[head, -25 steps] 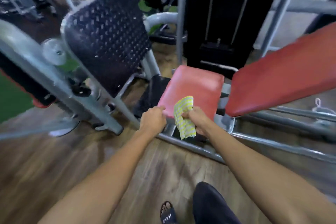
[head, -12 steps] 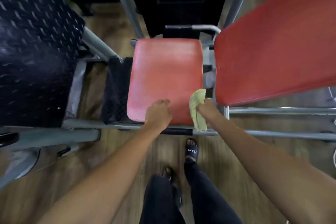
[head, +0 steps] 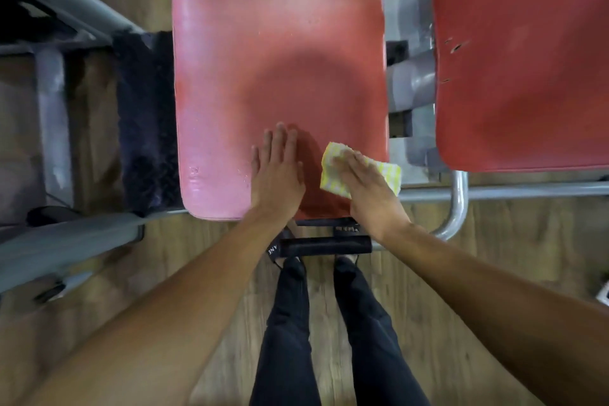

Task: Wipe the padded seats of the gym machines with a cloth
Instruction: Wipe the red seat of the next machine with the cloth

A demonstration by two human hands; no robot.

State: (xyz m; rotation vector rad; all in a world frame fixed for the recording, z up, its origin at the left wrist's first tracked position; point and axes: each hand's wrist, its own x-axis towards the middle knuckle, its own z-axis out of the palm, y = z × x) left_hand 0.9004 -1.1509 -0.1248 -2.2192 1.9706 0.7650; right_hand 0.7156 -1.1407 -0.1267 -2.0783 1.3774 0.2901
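seat (head: 263, 43): red vinyl, faint sheen
cloth (head: 331, 171): woven, yellow-white check
frame (head: 494, 191): grey metal tube
floor (head: 445, 273): wood-look

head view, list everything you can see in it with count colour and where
seat pad: 1, red, centre, worn pale along its left side
back pad: 1, red, right, small tears near its left edge
cloth: 1, yellow and white check, near right corner of the seat pad, under the right hand
machine frame: grey metal tubes, left and right of the seat pad
dark mat: 1, black, fuzzy, left of the seat pad
black bar: 1, just below the seat pad's near edge
floor: brown wood pattern
legs: 2, dark trousers, bottom centre
left hand: flat, fingers spread on the seat pad
right hand: flat, pressing the cloth down
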